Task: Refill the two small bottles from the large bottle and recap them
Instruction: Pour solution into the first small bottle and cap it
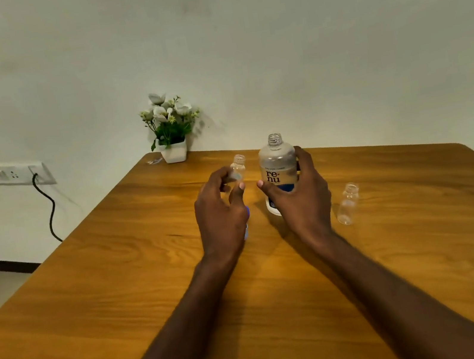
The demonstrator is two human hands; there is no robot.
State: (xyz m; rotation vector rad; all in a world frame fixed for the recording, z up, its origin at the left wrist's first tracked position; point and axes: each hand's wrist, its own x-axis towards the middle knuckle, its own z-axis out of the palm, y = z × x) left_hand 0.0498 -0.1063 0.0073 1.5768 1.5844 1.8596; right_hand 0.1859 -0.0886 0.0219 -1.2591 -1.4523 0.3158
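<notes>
Home room: wooden table (120, 277), potted flowers (170, 127), wall socket (13, 174).

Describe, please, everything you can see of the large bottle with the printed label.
The large bottle is clear plastic, round-shouldered, with a threaded neck and no cap. Its label reads "re-nu" above a blue band. It stands upright on the wooden table, and the right hand wraps its lower body.

The right hand (298, 197) grips the large bottle (278, 166) (its cap is off, the label reads "renu"), which stands on the wooden table (120, 277). Just left of the large bottle, the left hand (219, 210) holds a small open bottle (238, 168). Right of the large bottle and nearer the camera, a second small bottle (348, 204) stands alone, uncapped. Behind the large bottle, at the wall, is a white flower pot (174, 151).
</notes>
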